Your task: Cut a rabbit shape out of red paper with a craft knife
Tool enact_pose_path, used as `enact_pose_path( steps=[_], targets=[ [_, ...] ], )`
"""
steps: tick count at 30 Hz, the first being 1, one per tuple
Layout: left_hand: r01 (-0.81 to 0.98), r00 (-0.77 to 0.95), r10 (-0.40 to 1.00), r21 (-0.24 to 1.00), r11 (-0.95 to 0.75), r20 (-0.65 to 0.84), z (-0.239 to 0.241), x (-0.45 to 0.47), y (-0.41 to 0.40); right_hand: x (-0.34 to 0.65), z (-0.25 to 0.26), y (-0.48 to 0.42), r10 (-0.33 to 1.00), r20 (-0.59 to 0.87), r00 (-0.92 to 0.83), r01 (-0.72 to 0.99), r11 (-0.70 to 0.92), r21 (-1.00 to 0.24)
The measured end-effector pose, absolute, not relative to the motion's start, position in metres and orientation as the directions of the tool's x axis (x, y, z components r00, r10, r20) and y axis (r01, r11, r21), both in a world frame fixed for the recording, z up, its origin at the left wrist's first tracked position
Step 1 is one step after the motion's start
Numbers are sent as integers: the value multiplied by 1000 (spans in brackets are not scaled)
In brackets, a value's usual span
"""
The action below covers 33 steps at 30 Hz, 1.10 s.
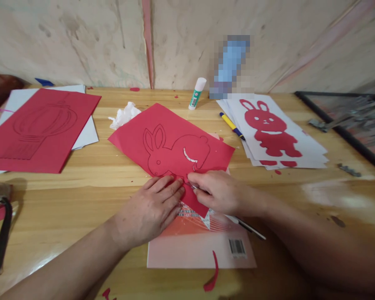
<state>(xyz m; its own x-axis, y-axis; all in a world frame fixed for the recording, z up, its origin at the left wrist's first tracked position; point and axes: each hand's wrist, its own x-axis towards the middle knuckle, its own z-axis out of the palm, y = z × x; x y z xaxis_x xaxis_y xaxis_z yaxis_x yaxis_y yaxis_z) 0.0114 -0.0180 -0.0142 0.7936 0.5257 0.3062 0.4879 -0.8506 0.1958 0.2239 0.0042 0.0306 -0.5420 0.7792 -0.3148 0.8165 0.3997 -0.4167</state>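
A red paper sheet [175, 141] with a drawn rabbit outline lies on a pink booklet [200, 246] on the wooden table. My left hand [153, 206] rests flat on the sheet's near edge, fingers stretched out, pressing it down. My right hand [217, 191] is closed round a thin craft knife [246, 227], its tip on the paper by the rabbit's lower outline. A curved slit [189, 156] is cut in the rabbit's body.
At the left lies a red sheet with a lantern drawing [40, 129] over white paper. A glue stick [197, 93], crumpled tissue [123, 114], a yellow-blue pen [233, 126] and white sheets with a red rabbit cutout [273, 133] lie behind. A dark framed panel [346, 121] sits right.
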Motion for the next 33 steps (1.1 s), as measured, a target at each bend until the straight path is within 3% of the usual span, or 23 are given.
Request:
enact_pose_path(
  steps=[6, 10, 18, 33],
  targets=[
    [493, 792, 517, 159, -855, 326, -15, 13, -19, 232, 37, 7, 800, -202, -566, 786, 449, -424],
    [494, 792, 515, 152, -856, 328, -16, 13, -20, 228, 39, 10, 833, -100, -544, 818, 500, -285],
    [491, 794, 501, 125, -862, 344, -17, 13, -20, 211, 30, 9, 845, -187, -502, 862, 505, -35],
    [493, 792, 516, 156, -856, 326, -15, 13, -19, 212, 26, 4, 840, -154, -520, 853, 519, -53]
  ],
)
